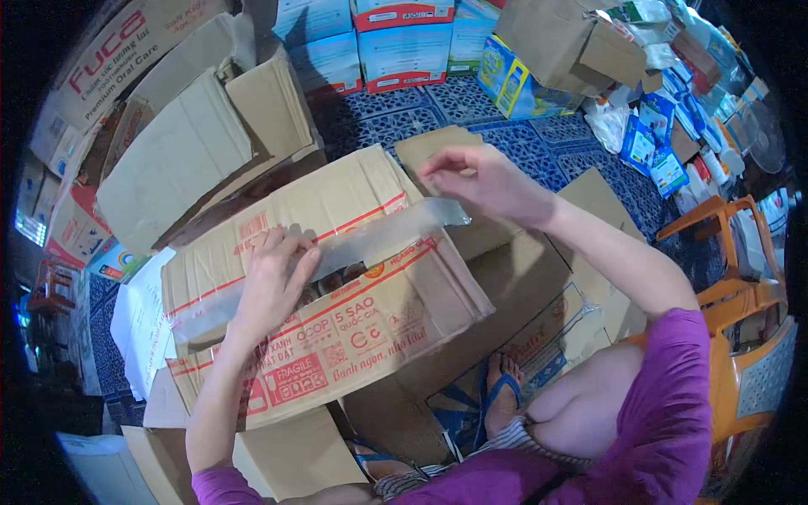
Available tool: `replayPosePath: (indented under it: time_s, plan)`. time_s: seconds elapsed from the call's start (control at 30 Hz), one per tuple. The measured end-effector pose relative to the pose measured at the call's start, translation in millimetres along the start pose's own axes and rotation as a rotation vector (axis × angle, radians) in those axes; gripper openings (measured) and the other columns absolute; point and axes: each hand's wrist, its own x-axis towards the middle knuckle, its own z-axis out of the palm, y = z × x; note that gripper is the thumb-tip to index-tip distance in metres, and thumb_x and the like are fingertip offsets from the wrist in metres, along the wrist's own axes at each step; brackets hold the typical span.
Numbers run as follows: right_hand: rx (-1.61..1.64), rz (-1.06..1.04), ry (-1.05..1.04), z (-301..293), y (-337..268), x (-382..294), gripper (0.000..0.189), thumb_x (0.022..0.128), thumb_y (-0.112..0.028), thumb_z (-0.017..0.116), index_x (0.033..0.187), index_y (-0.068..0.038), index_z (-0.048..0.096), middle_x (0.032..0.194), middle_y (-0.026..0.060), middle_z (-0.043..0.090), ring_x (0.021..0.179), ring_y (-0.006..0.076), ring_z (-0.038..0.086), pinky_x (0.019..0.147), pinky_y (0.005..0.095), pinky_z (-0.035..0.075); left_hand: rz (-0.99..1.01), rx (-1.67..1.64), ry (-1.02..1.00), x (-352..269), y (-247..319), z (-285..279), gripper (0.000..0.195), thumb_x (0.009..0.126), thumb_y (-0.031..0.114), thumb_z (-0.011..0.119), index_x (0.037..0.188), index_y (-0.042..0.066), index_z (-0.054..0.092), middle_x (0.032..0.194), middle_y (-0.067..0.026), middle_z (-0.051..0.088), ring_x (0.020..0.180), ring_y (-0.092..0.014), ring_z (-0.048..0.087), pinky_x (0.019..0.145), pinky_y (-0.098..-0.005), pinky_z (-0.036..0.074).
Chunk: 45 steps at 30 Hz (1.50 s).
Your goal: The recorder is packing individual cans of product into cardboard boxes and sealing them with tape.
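In front of me lies a cardboard box point(353, 341) with red print, its top flaps partly apart. Clear packing tape point(391, 230) runs along the gap, its far end loose and raised at the right. Through the gap several dark round items point(341, 278) show. My left hand point(274, 278) rests on the top at the tape, fingers bent at the gap's edge; whether it pinches the tape is hidden. My right hand point(470, 180) hovers above the box's right end, near the loose tape end, fingers curled; I cannot tell if anything is between them.
An open cardboard box point(271, 107) stands beyond at the left. Flattened cardboard point(517, 278) covers the floor at the right. An orange plastic chair point(726, 303) is at the far right. Stacked blue and white cartons point(404, 57) and a pile of packages point(656, 145) stand further back.
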Motion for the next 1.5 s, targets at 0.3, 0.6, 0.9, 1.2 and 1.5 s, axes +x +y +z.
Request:
replayPosePath:
  time_s: [0.3,0.6,0.9,1.2,1.5]
  plan:
    - [-0.191,0.089,-0.286,-25,73,24,0.035,0.086,-0.035,0.054,0.104,-0.006,0.058,0.092,-0.0014,0.059,0.085,0.0059,0.051,0.08,0.0239,0.04,-0.188,-0.127,-0.044,13,-7,9,0.015,0.082,0.014,0.055,0.08,-0.001,0.053,0.072,-0.0091,0.049,0.069,-0.02,0.047,0.066,-0.0303,0.039]
    - [0.045,0.044,-0.416,-41,50,27,0.024,0.084,-0.03,0.058,0.091,-0.007,0.061,0.079,-0.0039,0.058,0.073,0.0044,0.051,0.065,0.021,0.041,-0.212,-0.205,-0.048,10,-12,6,0.013,0.082,0.012,0.057,0.078,0.0,0.055,0.069,-0.0051,0.05,0.067,-0.015,0.047,0.064,-0.0268,0.039]
    - [-0.077,0.15,-0.388,-45,65,43,0.018,0.084,-0.026,0.058,0.087,-0.008,0.061,0.076,-0.0065,0.054,0.073,0.0017,0.046,0.064,0.019,0.037,-0.277,-0.166,0.057,11,-15,21,0.014,0.077,0.016,0.061,0.074,0.005,0.052,0.066,-0.0046,0.05,0.07,-0.02,0.046,0.068,-0.0325,0.034]
    - [0.028,0.157,-0.39,-42,77,44,0.021,0.084,-0.028,0.059,0.086,-0.007,0.06,0.072,-0.0073,0.053,0.067,0.0011,0.045,0.06,0.0178,0.035,-0.121,0.043,0.114,7,-13,23,0.016,0.076,0.02,0.061,0.075,0.007,0.052,0.068,-0.0058,0.05,0.071,-0.021,0.048,0.072,-0.0332,0.031]
    - [-0.006,0.107,-0.454,-41,73,43,0.018,0.086,-0.025,0.057,0.087,-0.006,0.058,0.075,-0.0072,0.053,0.07,0.001,0.045,0.062,0.0178,0.036,-0.122,0.047,0.124,5,-12,26,0.016,0.077,0.019,0.061,0.077,0.006,0.052,0.069,-0.0057,0.051,0.073,-0.021,0.048,0.073,-0.0329,0.03]
